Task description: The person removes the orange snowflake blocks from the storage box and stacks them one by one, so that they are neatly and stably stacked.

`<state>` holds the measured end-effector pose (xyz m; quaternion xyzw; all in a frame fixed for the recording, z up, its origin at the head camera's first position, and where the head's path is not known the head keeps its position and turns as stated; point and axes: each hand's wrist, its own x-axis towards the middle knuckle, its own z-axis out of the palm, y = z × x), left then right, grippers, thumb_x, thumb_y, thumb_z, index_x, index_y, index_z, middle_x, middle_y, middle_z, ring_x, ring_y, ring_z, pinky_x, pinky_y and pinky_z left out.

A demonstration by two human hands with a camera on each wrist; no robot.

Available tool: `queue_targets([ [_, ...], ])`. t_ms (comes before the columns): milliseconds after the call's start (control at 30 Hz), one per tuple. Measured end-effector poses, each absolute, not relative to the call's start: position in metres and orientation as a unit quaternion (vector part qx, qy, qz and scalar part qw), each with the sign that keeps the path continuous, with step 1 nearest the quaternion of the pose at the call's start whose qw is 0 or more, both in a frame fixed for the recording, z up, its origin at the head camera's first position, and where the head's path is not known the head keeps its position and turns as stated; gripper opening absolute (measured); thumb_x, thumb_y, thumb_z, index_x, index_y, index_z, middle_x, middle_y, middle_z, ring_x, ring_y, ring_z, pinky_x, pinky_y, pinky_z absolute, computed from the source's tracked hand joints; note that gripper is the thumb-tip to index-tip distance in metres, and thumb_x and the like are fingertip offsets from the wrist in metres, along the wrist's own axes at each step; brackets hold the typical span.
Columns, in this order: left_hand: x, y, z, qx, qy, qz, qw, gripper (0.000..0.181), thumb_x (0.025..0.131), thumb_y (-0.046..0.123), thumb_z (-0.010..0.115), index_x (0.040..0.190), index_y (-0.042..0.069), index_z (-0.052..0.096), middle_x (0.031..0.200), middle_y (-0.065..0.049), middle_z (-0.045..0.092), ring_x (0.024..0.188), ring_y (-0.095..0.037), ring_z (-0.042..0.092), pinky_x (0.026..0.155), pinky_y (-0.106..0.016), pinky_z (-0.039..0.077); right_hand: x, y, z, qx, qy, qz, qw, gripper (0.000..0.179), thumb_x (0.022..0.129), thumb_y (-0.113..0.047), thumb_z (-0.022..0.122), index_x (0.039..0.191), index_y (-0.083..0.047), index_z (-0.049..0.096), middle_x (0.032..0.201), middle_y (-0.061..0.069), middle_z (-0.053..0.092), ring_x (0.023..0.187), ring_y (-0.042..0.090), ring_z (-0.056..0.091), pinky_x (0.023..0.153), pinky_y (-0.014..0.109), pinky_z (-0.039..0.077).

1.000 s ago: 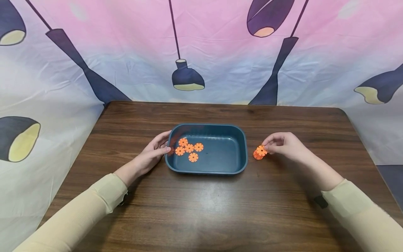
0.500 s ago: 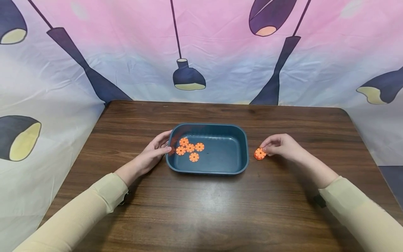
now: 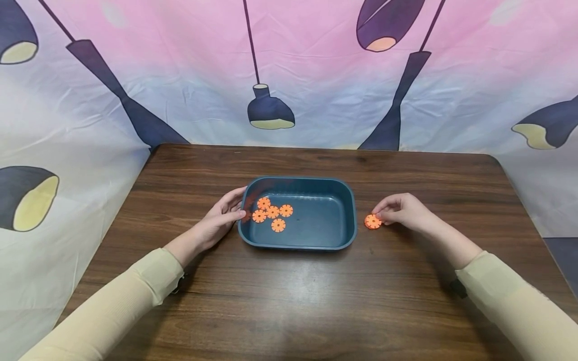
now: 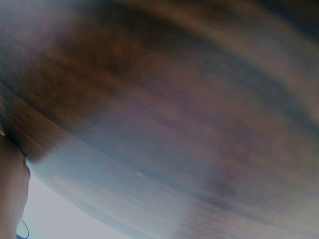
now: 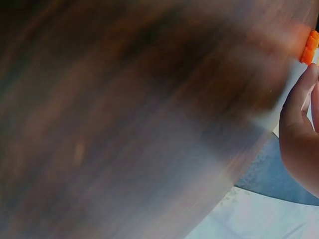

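A dark blue rectangular tub [image 3: 316,248] sits mid-table, its left end gripped by my left hand [image 3: 219,218], thumb at the rim and fingers along the outer wall. Inside, toward the left, lie several orange notched discs, flower-like with a centre hole, such as this loose disc [image 3: 278,225]. To the right of the tub, my right hand [image 3: 402,210] pinches an orange notched disc [image 3: 373,221] between thumb and fingertips; it lies squarely over other discs in a small pile. The right wrist view shows the edge of the orange pile [image 5: 310,47] beyond the fingertips.
The brown wood-grain table [image 3: 289,301] carries the tub and the pile. Behind it hangs a cloth backdrop [image 3: 316,75] printed with dark lamps. In the left wrist view, mostly blurred table [image 4: 149,124] shows.
My right hand has lowered slightly with its disc, which was tilted and offset above the pile and is now flat over it. The left hand and tub keep their place.
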<state>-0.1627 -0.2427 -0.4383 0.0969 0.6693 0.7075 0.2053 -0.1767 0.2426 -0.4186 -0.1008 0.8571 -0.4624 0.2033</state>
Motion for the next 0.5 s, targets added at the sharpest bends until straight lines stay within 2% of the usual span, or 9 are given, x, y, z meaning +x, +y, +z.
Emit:
queue_targets([
  [500,-0.1625,-0.2430,-0.4379,0.094,0.670,0.707,0.205,0.064,0.105,-0.001,0.049,0.165,0.009,0.030,0.162,-0.005,0.040,0.141,-0.005,0.047,0.109,-0.015,0.045,-0.1763,0.2415,-0.4190,-0.100,0.861,-0.457,0.201,0.022,0.099,-0.003,0.071,0.115,0.011,0.073,0.106,0.019,0.076,0.080,0.002,0.069,0.076,0.020,0.062],
])
